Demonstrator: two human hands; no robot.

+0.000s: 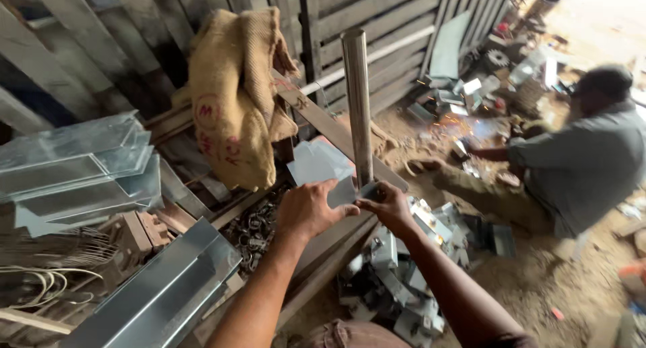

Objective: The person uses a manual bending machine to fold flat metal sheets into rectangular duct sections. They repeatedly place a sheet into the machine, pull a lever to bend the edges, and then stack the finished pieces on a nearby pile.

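Two hands are closed around work at the foot of an upright steel pipe (pixel 356 106): a thin metal sheet (pixel 321 170) is gripped by the left hand (pixel 311 209), the pipe's base by the right hand (pixel 391 203). The pipe could topple if grip slackens, or fingers be cut by sheet edges. No containers can be made out; cut brackets (pixel 397 281) are heaped loose below the pipe.

Metal workshop: stacked sheet metal (pixel 81 166), scrap offcuts (pixel 404 281), welding sparks (pixel 464 126).

Both hands (pixel 306 210) (pixel 390 207) on sheet-metal piece (pixel 321 165), upright steel pipe (pixel 357 99)
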